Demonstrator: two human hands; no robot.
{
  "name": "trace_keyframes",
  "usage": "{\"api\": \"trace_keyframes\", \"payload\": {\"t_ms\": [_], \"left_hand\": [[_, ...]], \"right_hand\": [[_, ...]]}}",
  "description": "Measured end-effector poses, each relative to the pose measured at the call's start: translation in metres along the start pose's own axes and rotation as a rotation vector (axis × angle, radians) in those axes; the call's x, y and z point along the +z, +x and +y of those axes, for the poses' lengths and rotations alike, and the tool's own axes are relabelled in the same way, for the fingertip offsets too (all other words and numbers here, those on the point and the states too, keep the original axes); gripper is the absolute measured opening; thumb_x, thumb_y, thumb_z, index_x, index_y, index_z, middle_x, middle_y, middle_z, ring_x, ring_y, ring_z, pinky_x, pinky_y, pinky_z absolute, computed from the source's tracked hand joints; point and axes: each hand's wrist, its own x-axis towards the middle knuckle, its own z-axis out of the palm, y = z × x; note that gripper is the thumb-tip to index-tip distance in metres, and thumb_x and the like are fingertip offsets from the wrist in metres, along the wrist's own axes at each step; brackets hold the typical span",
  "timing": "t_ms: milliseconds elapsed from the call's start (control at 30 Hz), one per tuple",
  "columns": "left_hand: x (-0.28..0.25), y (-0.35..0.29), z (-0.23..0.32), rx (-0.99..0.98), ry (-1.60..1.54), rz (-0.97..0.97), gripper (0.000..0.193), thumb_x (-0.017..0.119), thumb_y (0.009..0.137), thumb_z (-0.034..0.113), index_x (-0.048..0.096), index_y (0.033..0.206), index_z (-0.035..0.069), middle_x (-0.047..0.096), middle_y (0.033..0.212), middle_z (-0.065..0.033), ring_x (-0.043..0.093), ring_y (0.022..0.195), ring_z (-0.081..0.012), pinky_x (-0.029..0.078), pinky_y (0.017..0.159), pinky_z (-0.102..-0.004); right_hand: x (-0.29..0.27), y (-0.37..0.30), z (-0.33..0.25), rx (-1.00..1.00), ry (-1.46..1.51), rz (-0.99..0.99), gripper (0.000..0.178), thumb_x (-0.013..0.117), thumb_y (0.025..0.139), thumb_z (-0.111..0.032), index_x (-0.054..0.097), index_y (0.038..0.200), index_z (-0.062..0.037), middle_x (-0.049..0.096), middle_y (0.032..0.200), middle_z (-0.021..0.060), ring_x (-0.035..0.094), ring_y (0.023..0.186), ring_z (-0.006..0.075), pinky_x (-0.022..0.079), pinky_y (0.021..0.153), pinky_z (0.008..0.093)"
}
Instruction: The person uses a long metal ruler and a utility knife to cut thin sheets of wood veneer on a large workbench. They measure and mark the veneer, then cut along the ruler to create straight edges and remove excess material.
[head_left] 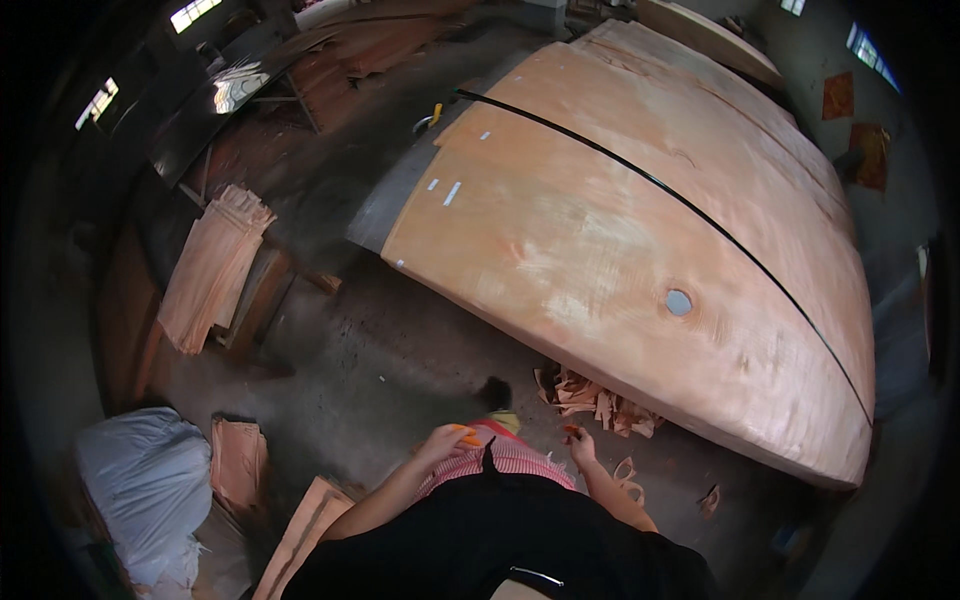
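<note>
My left hand (pixel 447 443) is in front of my waist, beside the red-and-white striped cloth (pixel 500 460) I wear. Orange covers show on its fingertips, and its fingers are loosely stretched out with nothing seen in them. On the other side of the cloth, my right hand (pixel 581 449) hangs apart from the bench, also with orange at a fingertip; its fingers are loosely bent and I see nothing held. Ahead lies a broad stack of wood veneer sheets (pixel 570 230), with a knot hole, small white tape pieces and a long thin black strip (pixel 640 175) across it.
A yellow-handled tool (pixel 435 115) lies by the stack's far left edge. Veneer scraps (pixel 600 400) are heaped on the floor below its near edge. To the left are a bundle of veneer sheets (pixel 215 270) on a stand and a large pale plastic-wrapped bundle (pixel 145 490).
</note>
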Motion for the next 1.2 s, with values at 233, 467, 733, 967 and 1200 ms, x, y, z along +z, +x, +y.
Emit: {"api": "trace_keyframes", "payload": {"t_ms": [233,467,733,967,1200], "left_hand": [[-0.100,-0.018,-0.027,0.056,-0.331,0.172,0.028,0.044,0.086,0.025,0.052,0.103,0.003,0.061,0.092,-0.0082,0.057,0.075,-0.0106,0.044,0.065,-0.0201],[-0.221,-0.004,0.007,0.170,0.012,0.146,0.034,0.042,0.088,0.028,0.050,0.108,0.002,0.058,0.098,-0.0100,0.054,0.086,-0.0132,0.044,0.073,-0.0241],[-0.450,-0.040,-0.009,0.231,-0.006,0.409,0.032,0.045,0.086,0.025,0.052,0.103,-0.001,0.061,0.089,-0.0081,0.055,0.078,-0.0117,0.044,0.068,-0.0241],[-0.573,-0.030,-0.028,0.299,-0.375,0.721,0.032,0.053,0.081,0.024,0.054,0.097,-0.003,0.061,0.087,-0.0074,0.057,0.071,-0.0106,0.043,0.067,-0.0230],[-0.643,-0.010,0.026,0.195,-0.193,0.706,0.030,0.048,0.083,0.024,0.053,0.104,0.003,0.058,0.093,-0.0094,0.057,0.081,-0.0196,0.044,0.074,-0.0288]], "right_hand": [[0.050,0.003,-0.069,-0.101,-0.312,-0.229,0.026,0.044,0.078,0.000,0.051,0.103,-0.0025,0.057,0.082,0.0077,0.055,0.074,0.0160,0.042,0.069,0.0268],[0.142,0.086,-0.047,-0.130,-0.305,-0.493,0.025,0.040,0.081,-0.023,0.053,0.097,-0.0072,0.054,0.084,0.0065,0.048,0.067,0.0204,0.039,0.054,0.0341],[0.339,0.118,-0.227,-0.199,-0.825,-0.541,0.024,0.041,0.085,-0.023,0.055,0.098,-0.0088,0.059,0.075,0.0056,0.054,0.064,0.0134,0.041,0.051,0.0281],[0.522,0.140,-0.347,-0.408,-0.601,-0.759,0.031,0.038,0.088,-0.032,0.053,0.100,-0.0071,0.058,0.071,0.0037,0.052,0.057,0.0095,0.041,0.046,0.0230],[0.648,0.173,-0.433,-0.655,-1.046,-0.806,0.039,0.041,0.084,-0.037,0.050,0.104,-0.0052,0.060,0.084,0.0124,0.058,0.075,0.0305,0.046,0.059,0.0372]]}}
